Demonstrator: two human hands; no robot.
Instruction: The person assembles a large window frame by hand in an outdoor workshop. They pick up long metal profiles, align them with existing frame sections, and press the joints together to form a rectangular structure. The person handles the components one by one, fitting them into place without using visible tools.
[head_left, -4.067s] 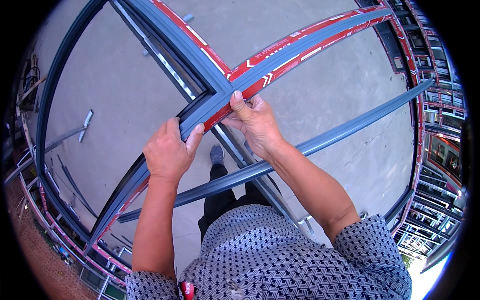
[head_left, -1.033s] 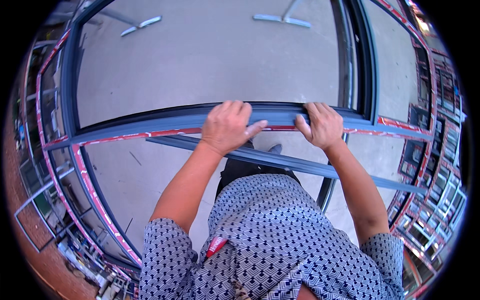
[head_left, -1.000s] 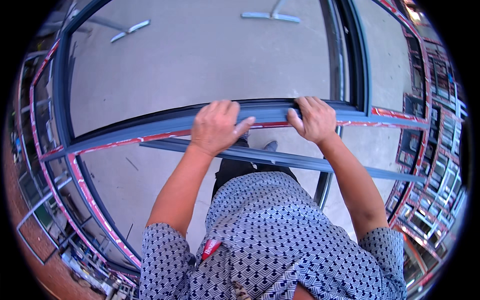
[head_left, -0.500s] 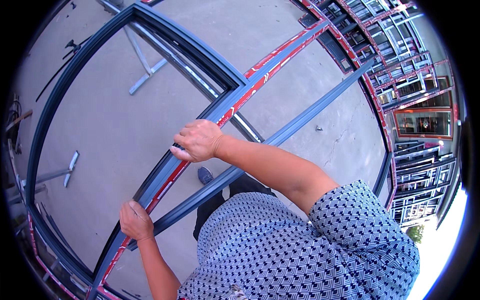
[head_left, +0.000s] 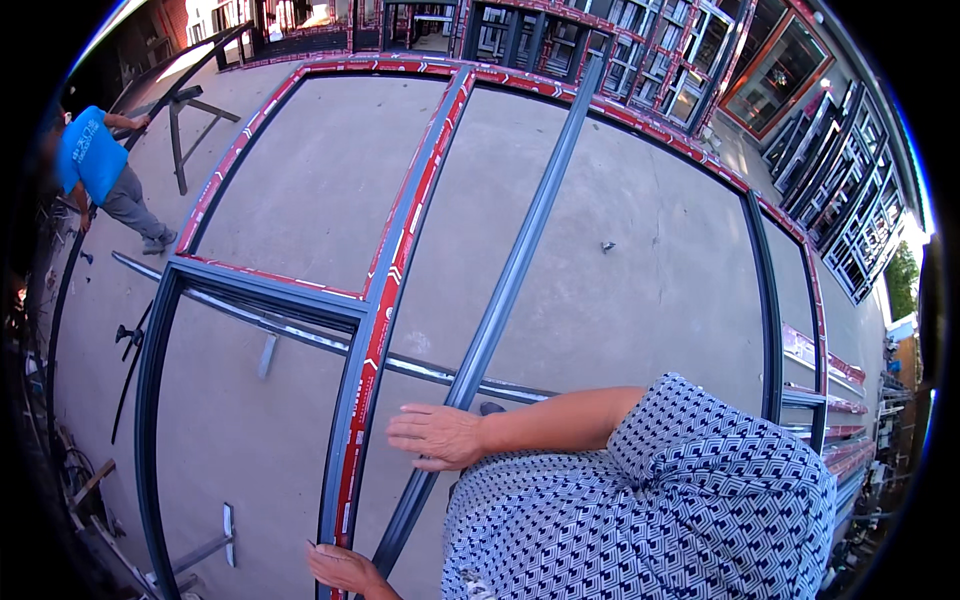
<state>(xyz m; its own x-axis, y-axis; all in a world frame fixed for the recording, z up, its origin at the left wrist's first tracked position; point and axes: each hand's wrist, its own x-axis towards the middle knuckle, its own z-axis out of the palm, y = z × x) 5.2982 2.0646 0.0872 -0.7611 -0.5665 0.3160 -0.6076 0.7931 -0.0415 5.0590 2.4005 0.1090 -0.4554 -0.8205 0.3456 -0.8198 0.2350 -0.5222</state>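
A large window frame (head_left: 382, 310) of grey metal profiles, partly covered with red-and-white film, spreads out in front of me. My left hand (head_left: 345, 570), low in the view, grips its long middle bar, fingers curled over it. My right hand (head_left: 435, 436) is open and holds nothing, its fingers stretched out flat toward that bar. Beneath its wrist passes a loose grey metal profile (head_left: 520, 250), lying slantwise across the frame and over its far edge. Whether the hand touches this profile I cannot tell.
A metal support bar (head_left: 425, 370) runs under the frame above a concrete floor (head_left: 640, 270). At far left a person in a blue shirt (head_left: 93, 155) holds a long dark bar. Stacked frames (head_left: 640, 50) line the back, and more frames (head_left: 850, 190) lean at the right.
My view has swung toward the far side, bringing the co-worker into sight. My right hand has let go of the middle bar and opened out. My left hand still grips it.
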